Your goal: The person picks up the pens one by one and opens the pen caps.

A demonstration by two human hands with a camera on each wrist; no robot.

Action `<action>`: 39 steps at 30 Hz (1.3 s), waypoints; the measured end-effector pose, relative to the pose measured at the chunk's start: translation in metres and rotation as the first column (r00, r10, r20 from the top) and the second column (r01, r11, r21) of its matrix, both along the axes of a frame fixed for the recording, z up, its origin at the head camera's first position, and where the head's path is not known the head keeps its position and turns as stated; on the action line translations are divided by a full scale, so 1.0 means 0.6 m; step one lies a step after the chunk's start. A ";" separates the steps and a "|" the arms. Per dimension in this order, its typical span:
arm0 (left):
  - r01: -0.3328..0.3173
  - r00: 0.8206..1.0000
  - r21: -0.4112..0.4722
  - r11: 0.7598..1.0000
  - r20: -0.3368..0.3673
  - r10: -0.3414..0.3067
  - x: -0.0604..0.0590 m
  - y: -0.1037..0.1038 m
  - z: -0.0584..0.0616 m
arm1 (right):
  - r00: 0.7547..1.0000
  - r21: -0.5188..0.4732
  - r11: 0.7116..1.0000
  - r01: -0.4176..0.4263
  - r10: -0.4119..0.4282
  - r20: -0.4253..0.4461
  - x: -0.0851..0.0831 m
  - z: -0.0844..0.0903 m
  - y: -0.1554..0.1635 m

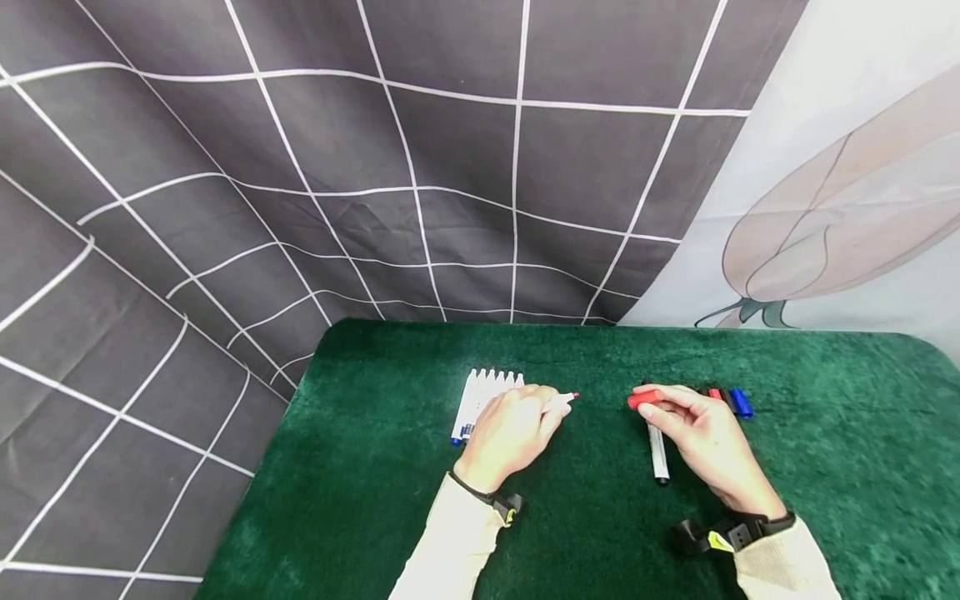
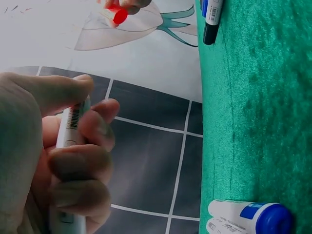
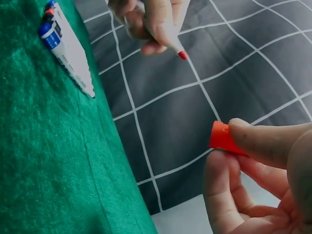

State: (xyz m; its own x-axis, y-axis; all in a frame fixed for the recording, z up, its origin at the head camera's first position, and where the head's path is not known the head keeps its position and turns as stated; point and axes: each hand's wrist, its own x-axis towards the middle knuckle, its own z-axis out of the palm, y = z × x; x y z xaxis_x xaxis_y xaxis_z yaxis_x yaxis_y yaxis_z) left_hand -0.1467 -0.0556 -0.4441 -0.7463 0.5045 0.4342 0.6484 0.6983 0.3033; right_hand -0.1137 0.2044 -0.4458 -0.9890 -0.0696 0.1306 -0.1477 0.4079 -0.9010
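Observation:
My left hand [image 1: 510,429] grips a white marker [image 1: 560,402], its bare red tip pointing right. In the left wrist view, fingers curl round the marker's barrel [image 2: 73,122] and the thumb lies along it. My right hand [image 1: 708,437] pinches a red marker cap [image 1: 642,398] between thumb and fingers. The right wrist view shows the cap [image 3: 223,136] held apart from the red tip [image 3: 182,55]. A row of white markers [image 1: 471,400] lies beside and partly behind my left hand, their pale tips toward the back. Under the right fingers lies another white marker [image 1: 657,454] with a black end.
A blue cap [image 1: 741,403] and a red one [image 1: 716,393], with dark pieces between, lie behind the right hand, partly hidden. A green plush cloth [image 1: 337,500] covers the table. Behind its back edge hangs a grey curtain with white grid lines [image 1: 450,225].

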 end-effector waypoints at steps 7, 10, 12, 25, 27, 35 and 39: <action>-0.018 0.999 -0.001 1.000 0.044 0.018 -0.001 -0.003 -0.002 | 1.000 0.037 0.999 -0.009 0.009 0.011 0.000 0.002 0.003; -0.032 0.998 0.000 0.999 0.046 0.032 -0.002 -0.006 -0.002 | 1.000 0.065 0.998 -0.009 0.010 -0.015 -0.001 0.004 0.002; -0.042 0.998 -0.003 0.999 0.042 0.043 -0.003 -0.008 -0.001 | 0.999 0.103 0.995 0.011 -0.007 -0.034 -0.001 0.005 0.002; -0.072 0.997 0.014 0.997 -0.003 0.072 -0.010 -0.023 0.000 | 0.995 0.019 0.996 0.089 -0.090 0.053 0.000 0.005 0.006; -0.077 0.997 0.013 0.997 -0.004 0.077 -0.011 -0.026 0.001 | 0.994 0.019 0.995 0.096 -0.097 0.048 0.000 0.005 0.008; -0.182 0.983 0.017 0.983 0.009 0.182 -0.017 -0.045 0.000 | 0.982 0.136 0.973 0.188 -0.187 -0.020 -0.002 0.002 0.017; -0.277 0.960 0.036 0.960 0.048 0.275 -0.017 -0.052 0.001 | 0.971 0.208 0.948 0.240 -0.232 -0.065 -0.005 -0.002 0.025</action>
State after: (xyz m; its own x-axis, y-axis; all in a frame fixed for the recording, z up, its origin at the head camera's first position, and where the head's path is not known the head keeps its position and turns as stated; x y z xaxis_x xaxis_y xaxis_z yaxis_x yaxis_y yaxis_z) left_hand -0.1569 -0.0869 -0.4436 -0.8721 0.2581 0.4157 0.4181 0.8344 0.3592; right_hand -0.1165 0.2193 -0.4468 -0.9749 0.1346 0.1774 -0.0576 0.6169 -0.7849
